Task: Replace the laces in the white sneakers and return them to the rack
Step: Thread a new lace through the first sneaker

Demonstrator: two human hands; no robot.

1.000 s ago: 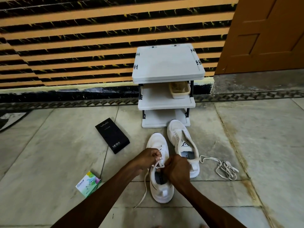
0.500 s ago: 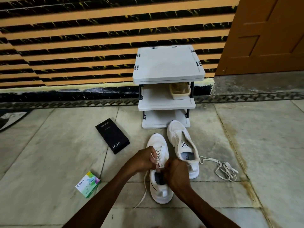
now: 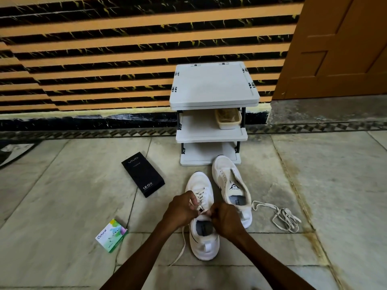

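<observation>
Two white sneakers stand on the stone floor in front of a grey rack (image 3: 211, 136). The near sneaker (image 3: 204, 243) carries a cream lace (image 3: 200, 195) crossed through its eyelets. My left hand (image 3: 181, 208) pinches that lace at the upper left eyelets; one loose end trails down past the shoe's left side. My right hand (image 3: 225, 220) grips the lace at the tongue's right side. The far sneaker (image 3: 230, 185) has no lace in it, tongue open. A loose lace (image 3: 282, 216) lies bundled on the floor to its right.
A black phone box (image 3: 143, 173) lies left of the sneakers, and a small green Odonil box (image 3: 111, 235) sits nearer me. A beige basket (image 3: 228, 120) rests on the rack's middle shelf. A striped wall and a brown door (image 3: 339, 45) stand behind.
Both hands have stayed on the near sneaker's lace, working slightly higher up toward the eyelets. The view has dipped a little. Nothing else moved.
</observation>
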